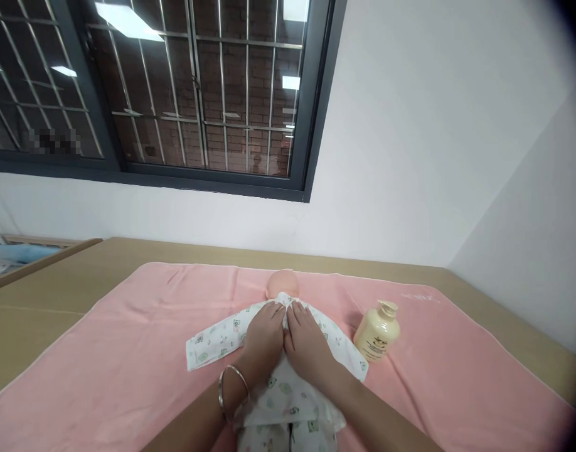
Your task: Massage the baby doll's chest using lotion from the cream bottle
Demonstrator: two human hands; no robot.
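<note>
A baby doll (282,282) lies on its back, its bald head toward the wall. It wears a white long-sleeved top (217,339) and matching trousers (264,438), both printed with small green and brown figures. My left hand (266,328), with a silver bangle (221,392) on its wrist, rests on the doll's chest just below the neck. Beside it my right hand (307,342) lies on the chest too, fingers extended toward the collar. The two hands touch along their inner edges. Palms and part of the thumbs are hidden.
A pale yellow bottle (377,331) stands tilted-looking on the pink blanket (128,351), right of the doll. Under the blanket is a wooden tabletop (38,339). White wall (391,157) and a barred window (213,100) rise behind. Blue cloth (22,253) shows at far left.
</note>
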